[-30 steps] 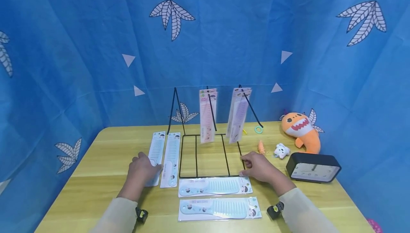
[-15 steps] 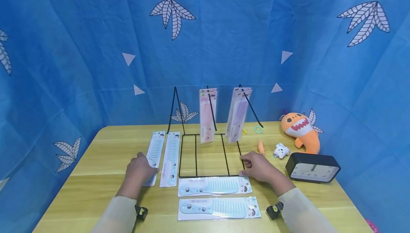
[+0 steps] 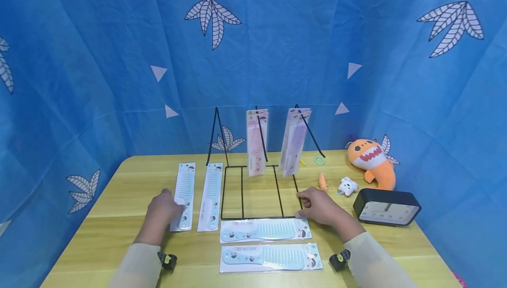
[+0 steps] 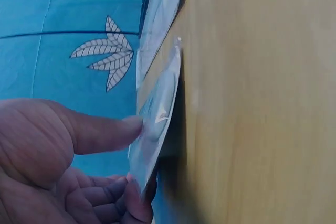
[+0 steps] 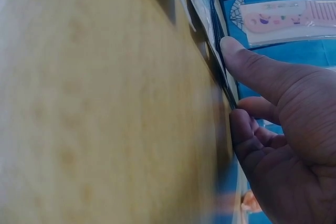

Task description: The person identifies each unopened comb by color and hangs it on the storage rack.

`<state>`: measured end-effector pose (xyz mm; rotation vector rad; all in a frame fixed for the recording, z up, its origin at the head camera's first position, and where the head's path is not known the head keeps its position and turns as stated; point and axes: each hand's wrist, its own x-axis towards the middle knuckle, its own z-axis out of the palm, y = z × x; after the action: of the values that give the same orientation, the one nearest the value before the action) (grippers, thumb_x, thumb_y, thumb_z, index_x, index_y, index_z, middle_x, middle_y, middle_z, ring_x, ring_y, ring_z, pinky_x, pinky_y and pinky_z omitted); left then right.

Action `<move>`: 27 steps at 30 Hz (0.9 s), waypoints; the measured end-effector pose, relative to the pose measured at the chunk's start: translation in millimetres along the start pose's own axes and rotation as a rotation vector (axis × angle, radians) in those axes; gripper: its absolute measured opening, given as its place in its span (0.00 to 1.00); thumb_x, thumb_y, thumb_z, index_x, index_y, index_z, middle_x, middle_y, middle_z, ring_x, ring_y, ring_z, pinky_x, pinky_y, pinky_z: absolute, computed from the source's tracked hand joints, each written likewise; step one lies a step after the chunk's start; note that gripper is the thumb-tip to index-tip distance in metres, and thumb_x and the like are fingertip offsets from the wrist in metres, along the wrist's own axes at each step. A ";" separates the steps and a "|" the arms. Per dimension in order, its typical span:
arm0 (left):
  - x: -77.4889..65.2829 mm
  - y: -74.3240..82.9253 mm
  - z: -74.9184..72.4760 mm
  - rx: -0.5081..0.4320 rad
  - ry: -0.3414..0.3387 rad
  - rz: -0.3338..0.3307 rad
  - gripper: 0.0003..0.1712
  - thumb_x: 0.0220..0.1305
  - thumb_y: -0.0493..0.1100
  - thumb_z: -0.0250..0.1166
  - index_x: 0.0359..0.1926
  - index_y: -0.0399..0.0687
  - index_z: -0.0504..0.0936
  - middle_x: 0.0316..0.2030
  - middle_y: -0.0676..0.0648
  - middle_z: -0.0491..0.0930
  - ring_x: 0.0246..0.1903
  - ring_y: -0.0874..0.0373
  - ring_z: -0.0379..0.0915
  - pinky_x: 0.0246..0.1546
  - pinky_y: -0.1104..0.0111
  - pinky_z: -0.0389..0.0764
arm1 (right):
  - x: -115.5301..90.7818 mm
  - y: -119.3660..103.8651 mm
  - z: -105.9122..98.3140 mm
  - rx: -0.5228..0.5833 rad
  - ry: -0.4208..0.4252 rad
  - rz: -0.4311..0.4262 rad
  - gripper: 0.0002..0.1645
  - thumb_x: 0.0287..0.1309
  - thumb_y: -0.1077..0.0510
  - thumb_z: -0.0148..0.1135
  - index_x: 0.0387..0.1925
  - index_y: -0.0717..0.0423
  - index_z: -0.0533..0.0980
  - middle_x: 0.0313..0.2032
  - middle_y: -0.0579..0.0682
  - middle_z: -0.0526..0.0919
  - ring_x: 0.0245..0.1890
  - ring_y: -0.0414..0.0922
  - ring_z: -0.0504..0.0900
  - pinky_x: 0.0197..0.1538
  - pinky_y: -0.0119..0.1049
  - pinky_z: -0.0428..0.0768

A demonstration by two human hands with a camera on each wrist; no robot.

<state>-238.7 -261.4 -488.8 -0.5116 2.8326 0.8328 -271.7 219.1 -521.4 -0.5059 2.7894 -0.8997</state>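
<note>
Pinching the outermost blue comb pack (image 3: pixel 184 186), its near end raised, your left hand (image 3: pixel 163 211) sits beside a second blue pack (image 3: pixel 210 196). The rack's left hook (image 3: pixel 211 136) hangs bare; two flat blue packs (image 3: pixel 266 230) likely also remain, while pink packs (image 3: pixel 255 156) and purple packs (image 3: pixel 294 145) seem done. Your right hand (image 3: pixel 318 206) grips the rack (image 3: pixel 242 191).

1. Comb pack (image 3: pixel 185 187): pale blue comb in a white, clear-fronted packet; leftmost on the worktop (image 3: pixel 138 182), teeth at the far end, handle end pinched by the left hand (image 3: pixel 163 211) and tilted up off the surface.
2. Wire rack (image 3: pixel 242 193): black, barred rectangular base flat, three peaked arms rising behind; right hand (image 3: pixel 318 206) grips its front right corner.
</note>
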 end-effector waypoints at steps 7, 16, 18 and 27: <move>2.8 -14.2 -11.5 -0.021 -0.016 -0.022 0.27 0.75 0.37 0.60 0.66 0.18 0.70 0.49 0.26 0.81 0.44 0.39 0.80 0.37 0.58 0.82 | -0.1 -1.3 0.5 -0.003 -0.006 0.001 0.41 0.58 0.52 0.84 0.69 0.65 0.80 0.41 0.47 0.78 0.42 0.44 0.74 0.46 0.42 0.75; 3.1 -28.2 -29.8 -0.135 0.033 -0.023 0.29 0.80 0.39 0.52 0.75 0.28 0.65 0.60 0.24 0.78 0.50 0.38 0.79 0.37 0.60 0.80 | 0.3 -0.6 -1.2 -0.012 -0.003 0.006 0.41 0.58 0.53 0.84 0.69 0.66 0.79 0.40 0.48 0.78 0.42 0.45 0.74 0.46 0.43 0.75; 1.4 -30.1 -33.8 -0.154 0.059 0.010 0.29 0.80 0.38 0.52 0.75 0.29 0.64 0.61 0.24 0.78 0.52 0.35 0.80 0.37 0.60 0.81 | 0.5 -1.2 -1.7 -0.007 -0.004 0.008 0.41 0.58 0.53 0.84 0.69 0.66 0.79 0.40 0.48 0.77 0.41 0.45 0.74 0.45 0.43 0.74; -10.5 -23.2 -37.7 -0.354 0.126 0.171 0.26 0.82 0.38 0.54 0.74 0.37 0.63 0.62 0.26 0.78 0.59 0.32 0.81 0.40 0.63 0.83 | 0.5 -1.4 -0.2 -0.009 -0.008 0.020 0.41 0.58 0.53 0.85 0.68 0.65 0.80 0.39 0.48 0.77 0.41 0.45 0.74 0.45 0.43 0.74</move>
<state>-222.2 -297.4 -466.3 -0.3771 2.8825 1.3956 -271.8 217.9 -520.5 -0.4806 2.7877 -0.8801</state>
